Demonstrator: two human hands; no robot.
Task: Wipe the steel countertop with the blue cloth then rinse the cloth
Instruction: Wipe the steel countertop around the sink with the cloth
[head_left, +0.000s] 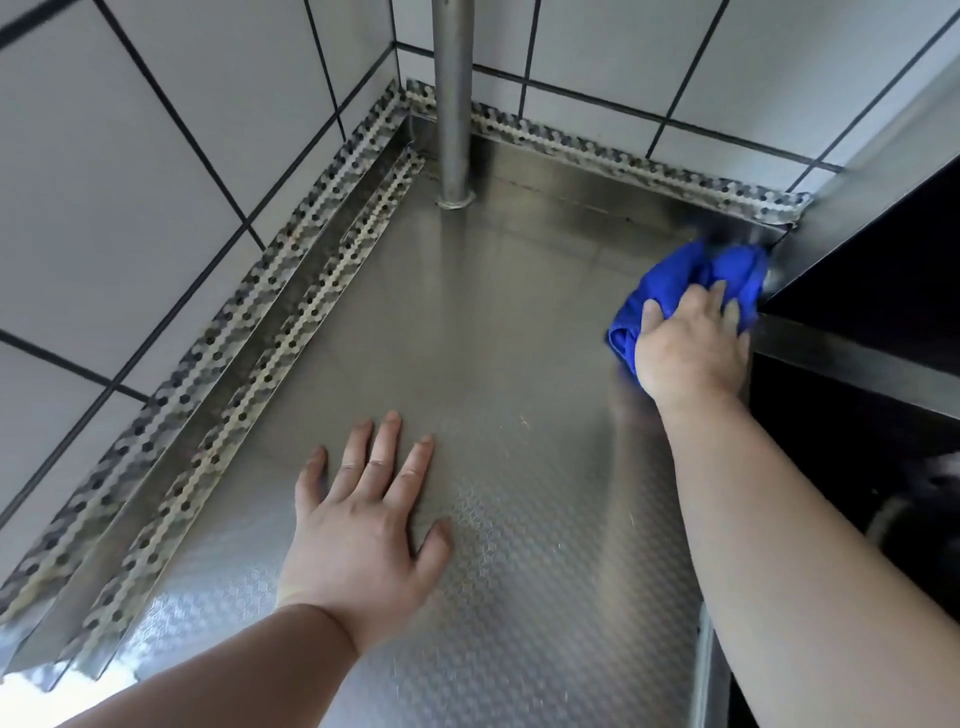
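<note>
blue cloth (691, 283) bunched under right hand (688, 348), fingers gripping it; left hand (363, 535) flat, empty.

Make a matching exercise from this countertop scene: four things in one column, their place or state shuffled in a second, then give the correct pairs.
Column one:
1. blue cloth
2. left hand
3. steel pole
4. right hand

Column two:
A. stands upright near the back corner
B. lies flat, fingers spread, on the steel countertop
C. bunched up at the far right edge
D. presses down on the cloth

Pairs: 1-C, 2-B, 3-A, 4-D
</note>
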